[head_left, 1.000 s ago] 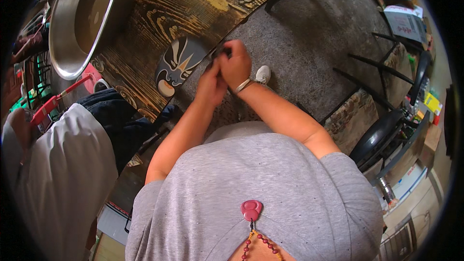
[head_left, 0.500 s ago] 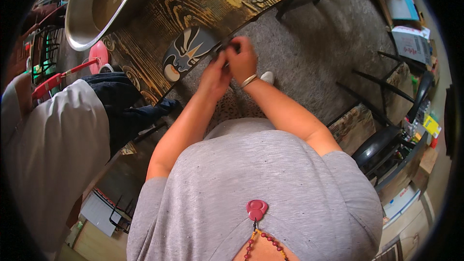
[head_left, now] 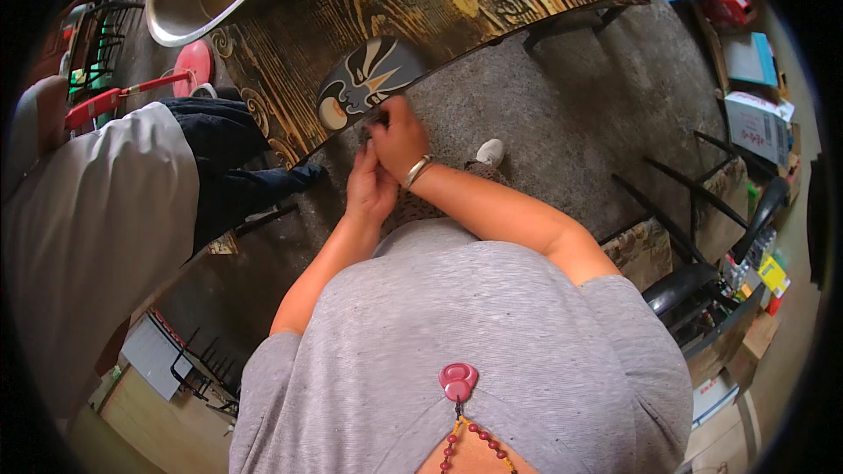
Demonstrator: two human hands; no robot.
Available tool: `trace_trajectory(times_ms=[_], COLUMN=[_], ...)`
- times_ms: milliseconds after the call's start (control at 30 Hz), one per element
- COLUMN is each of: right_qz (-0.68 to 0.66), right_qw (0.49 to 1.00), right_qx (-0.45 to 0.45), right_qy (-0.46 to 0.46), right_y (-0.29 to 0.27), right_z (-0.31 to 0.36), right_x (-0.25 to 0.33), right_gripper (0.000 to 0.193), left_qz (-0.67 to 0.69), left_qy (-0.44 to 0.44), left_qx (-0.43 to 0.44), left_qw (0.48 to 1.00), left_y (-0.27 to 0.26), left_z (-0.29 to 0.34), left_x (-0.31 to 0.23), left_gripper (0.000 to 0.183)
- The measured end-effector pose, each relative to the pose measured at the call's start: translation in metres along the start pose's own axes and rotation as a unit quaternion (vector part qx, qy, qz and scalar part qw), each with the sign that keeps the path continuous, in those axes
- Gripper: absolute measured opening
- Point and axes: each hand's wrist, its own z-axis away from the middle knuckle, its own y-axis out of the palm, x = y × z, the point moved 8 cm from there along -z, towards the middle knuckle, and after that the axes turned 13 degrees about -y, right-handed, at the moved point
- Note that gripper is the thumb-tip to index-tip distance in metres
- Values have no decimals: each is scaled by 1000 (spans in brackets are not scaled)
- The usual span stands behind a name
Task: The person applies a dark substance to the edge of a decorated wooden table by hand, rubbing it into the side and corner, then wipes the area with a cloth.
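Note:
My right hand (head_left: 401, 139), with a bangle at its wrist, is curled shut just off the near edge of the wooden table (head_left: 439, 0). Its fingers close around a small dark thing (head_left: 380, 118), too blurred to name. Below it, my left hand (head_left: 372, 186) is closed, fingertips together and pointing up toward the right hand. What its fingers pinch, if anything, is hidden. Right beyond my hands, a mask design (head_left: 373, 75) in black, white, grey and orange lies at the table's edge.
A metal basin (head_left: 167, 22) holding murky liquid stands at the table's far left. To my left is a person in a light shirt (head_left: 132, 184) and jeans, near a red round stool (head_left: 193, 66). Black-framed chairs (head_left: 680, 290) and boxes (head_left: 757, 127) line the right side.
My hands have drawn nearer to me and a little left. The right hand has turned inward and now sits above the left. The view has shifted slightly.

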Motion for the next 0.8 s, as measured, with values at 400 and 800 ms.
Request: trace_trajectory(times_ms=[400,800], right_qz=[-54,12], right_qw=[984,999], right_qx=[-137,40], right_qy=[96,5], right_y=[-62,62], right_z=[-19,33], right_x=[-36,26], right_gripper=[26,19], left_qz=[-142,-16], left_qy=[-62,9], left_qx=[-14,-29], left_qw=[988,999], left_y=[58,-59], left_z=[-38,33], left_x=[14,-37], left_gripper=[30,26])
